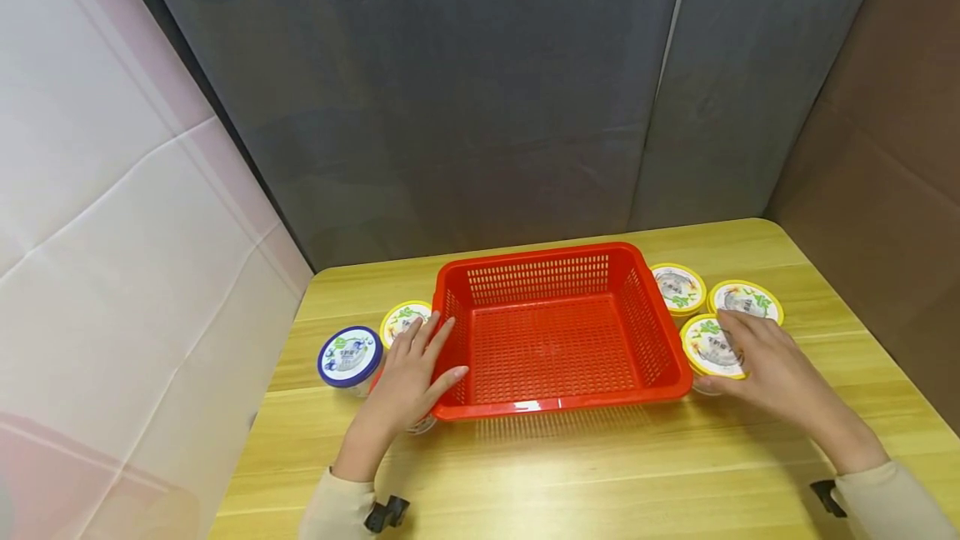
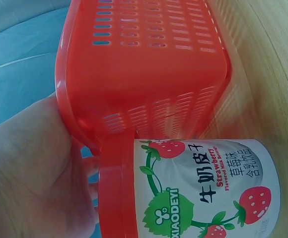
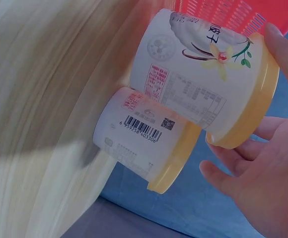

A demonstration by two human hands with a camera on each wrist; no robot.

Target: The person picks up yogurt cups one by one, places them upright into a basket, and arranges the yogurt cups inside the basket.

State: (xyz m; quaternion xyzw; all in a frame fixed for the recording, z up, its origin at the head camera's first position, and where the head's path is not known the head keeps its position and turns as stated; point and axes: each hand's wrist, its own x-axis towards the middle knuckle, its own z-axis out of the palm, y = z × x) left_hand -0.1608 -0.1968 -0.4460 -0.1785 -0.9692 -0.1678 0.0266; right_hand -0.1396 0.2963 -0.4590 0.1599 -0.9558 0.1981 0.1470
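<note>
A red plastic basket (image 1: 551,344) stands mid-table with nothing inside. My left hand (image 1: 408,377) lies spread at its left rim, thumb over the edge, fingers loosely extended. Below this hand a red-lidded strawberry milk tub (image 2: 198,193) stands against the basket's side; the hand hides most of it in the head view. At the basket's right, my right hand (image 1: 776,369) holds the front yellow-lidded tub (image 1: 712,347) around its lid, thumb on the near side. In the right wrist view this tub (image 3: 198,74) shows a vanilla flower and appears upright on the table.
Two more yellow-lidded tubs, one behind (image 1: 677,288) and one to the right (image 1: 746,302), stand near the right hand. Left of the basket are a blue-lidded tub (image 1: 350,355) and a yellow-lidded tub (image 1: 403,319). A grey partition (image 1: 450,107) rises behind the wooden table (image 1: 555,482).
</note>
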